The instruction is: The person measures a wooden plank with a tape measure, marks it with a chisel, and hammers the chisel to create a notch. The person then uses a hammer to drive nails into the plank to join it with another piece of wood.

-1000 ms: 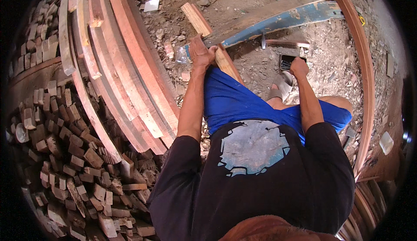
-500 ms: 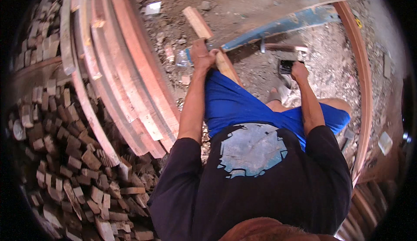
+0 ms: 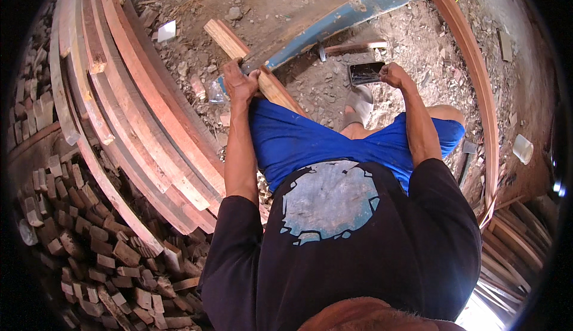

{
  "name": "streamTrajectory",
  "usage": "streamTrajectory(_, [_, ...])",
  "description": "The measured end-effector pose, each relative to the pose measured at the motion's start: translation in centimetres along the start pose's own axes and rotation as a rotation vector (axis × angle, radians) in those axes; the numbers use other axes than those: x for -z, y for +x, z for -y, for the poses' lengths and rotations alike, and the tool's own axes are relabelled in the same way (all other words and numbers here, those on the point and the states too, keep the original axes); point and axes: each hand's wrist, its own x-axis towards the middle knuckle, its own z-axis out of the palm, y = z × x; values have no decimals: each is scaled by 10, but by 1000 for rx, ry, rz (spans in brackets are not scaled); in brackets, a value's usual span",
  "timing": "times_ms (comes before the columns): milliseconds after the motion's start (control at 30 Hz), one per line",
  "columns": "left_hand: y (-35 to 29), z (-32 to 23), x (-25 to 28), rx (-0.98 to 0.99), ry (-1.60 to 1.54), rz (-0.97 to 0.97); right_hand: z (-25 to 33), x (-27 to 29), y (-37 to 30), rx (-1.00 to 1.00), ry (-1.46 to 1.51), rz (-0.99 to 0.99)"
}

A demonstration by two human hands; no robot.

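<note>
Left hand [image 3: 240,82]: clenched around wooden plank [image 3: 253,65], mid-length, at 11 o'clock.
Right hand [image 3: 395,74]: grasping dark phone [image 3: 366,73], 1 o'clock.
Plank: likely stiff, rough, moderately heavy; grip mid-length.

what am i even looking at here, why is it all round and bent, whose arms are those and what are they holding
This is one view from a fisheye camera worn on a person's head, looking down, so straight edges bend toward the rim. The dark shirt and blue shorts at the bottom are the wearer's own body, and both arms are theirs. The left hand has its grip closed around a short wooden plank that slants across the dirt ground. The right hand holds a dark phone. A long board with blue paint lies ahead, with what looks like a hammer just beyond the phone. Curved wooden planks are stacked on the left, over piled small wood blocks.
</note>
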Motion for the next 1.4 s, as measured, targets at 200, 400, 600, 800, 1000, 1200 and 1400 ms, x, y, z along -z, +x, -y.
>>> streamTrajectory(200, [-1, 0, 0, -27, -9, -17, -6, -3, 1, 44, 59, -34])
streamTrajectory(400, [-2, 2, 1, -35, -13, -21, -1, -6, 0, -36, 314, 42])
streamTrajectory(600, [-4, 5, -3, -88, -28, -64, -1, -3, -1, -35, 12, -21])
streamTrajectory(800, [-3, 6, 0, -26, -13, -4, 11, 3, -7, -48, -353, -278])
streamTrajectory(1000, [0, -1, 3, -27, -13, 20, 56, 5, -13, -246, -535, -363])
streamTrajectory(1200, [2, 7, 1, -23, 74, 18, 80, -43, 8, -285, -595, -293])
streamTrajectory(1400, [-3, -3, 3, 28, 32, 13, 92, -73, 6, -356, -552, -377])
